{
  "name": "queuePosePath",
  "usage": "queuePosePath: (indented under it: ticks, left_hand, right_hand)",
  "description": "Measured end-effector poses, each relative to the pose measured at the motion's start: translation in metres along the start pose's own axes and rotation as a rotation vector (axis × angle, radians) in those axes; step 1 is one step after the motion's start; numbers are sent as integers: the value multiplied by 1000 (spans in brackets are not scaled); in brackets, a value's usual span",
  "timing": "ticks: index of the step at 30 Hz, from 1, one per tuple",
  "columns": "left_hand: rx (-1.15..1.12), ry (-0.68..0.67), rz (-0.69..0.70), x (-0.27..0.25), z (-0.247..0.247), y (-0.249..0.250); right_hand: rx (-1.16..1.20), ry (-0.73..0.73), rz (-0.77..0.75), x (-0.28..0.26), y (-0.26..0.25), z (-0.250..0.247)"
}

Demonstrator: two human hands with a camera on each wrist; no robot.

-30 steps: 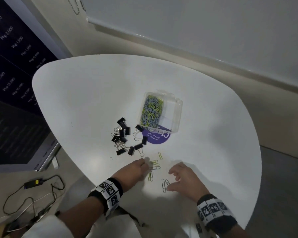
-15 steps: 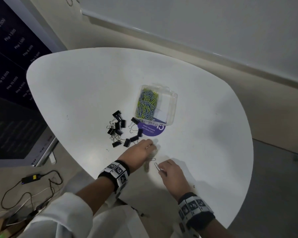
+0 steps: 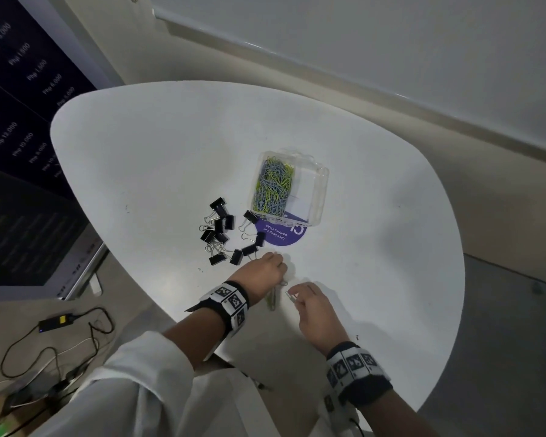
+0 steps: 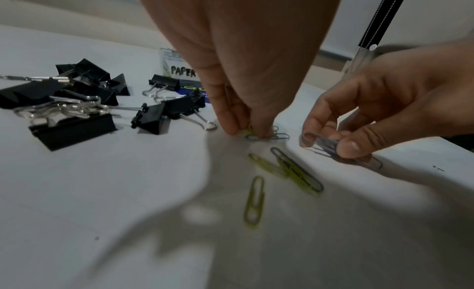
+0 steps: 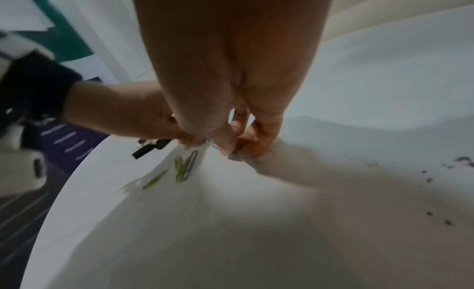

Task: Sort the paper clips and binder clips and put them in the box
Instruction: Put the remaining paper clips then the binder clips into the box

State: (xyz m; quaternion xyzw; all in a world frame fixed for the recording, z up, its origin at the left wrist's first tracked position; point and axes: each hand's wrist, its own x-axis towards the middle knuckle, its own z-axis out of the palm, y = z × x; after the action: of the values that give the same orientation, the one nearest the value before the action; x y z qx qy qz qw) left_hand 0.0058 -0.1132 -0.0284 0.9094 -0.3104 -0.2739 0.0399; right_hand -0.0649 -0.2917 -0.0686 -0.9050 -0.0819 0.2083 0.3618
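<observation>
black binder clips (image 3: 223,230) wait left of the box (image 3: 319,184). nearer than the box, the left hand (image 3: 262,269) pinches paper clips (image 4: 266,135) off the surface (image 3: 375,247). the right hand (image 3: 312,307) pinches gray clips (image 4: 330,145), likely gathering them for the box.

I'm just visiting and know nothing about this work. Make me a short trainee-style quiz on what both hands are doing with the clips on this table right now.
1. True or false: the right hand pinches blue paper clips.
2. Which compartment of the clear box is filled? A) the left one, with paper clips B) the right one, with binder clips
3. Fill in: the left hand presses its fingertips on paper clips beside the black ______ clips.

Key: 1 true. 2 A. 3 binder.
</observation>
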Motion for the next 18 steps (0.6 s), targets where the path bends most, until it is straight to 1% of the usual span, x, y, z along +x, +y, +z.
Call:
queuePosePath:
  ticks: [3,5,6,9,11,12,13,15,16,18]
  left_hand:
    - [31,5,-9,0,10,-7]
    - [-25,43,-24,-1,18,-14]
    - [-121,79,-47,-3,19,-17]
    - [-579,191,-195,-16,14,-23]
    - [-806,305,-297,-25,17,-29]
    - [-923,337,-350,-29,20,-33]
    - [-1059,353,-394,-33,23,-35]
    - [-1343,365,-440,-38,26,-39]
    - [-1441,356,-447,-41,28,-41]
    - [-1569,316,-457,-46,29,-43]
  right_hand:
    - [223,55,71,5,-3,-4]
    - [352,60,157,7,-2,-4]
    - [425,53,214,8,-2,-4]
    - [685,7,371,13,-6,-7]
    - [812,-14,445,17,-10,-11]
    - [868,-15,480,18,-13,-13]
    - [922,-12,517,19,-16,-14]
    - [974,8,579,21,-20,-15]
    - [978,23,608,23,-23,-16]
    - [984,33,648,25,-27,-16]
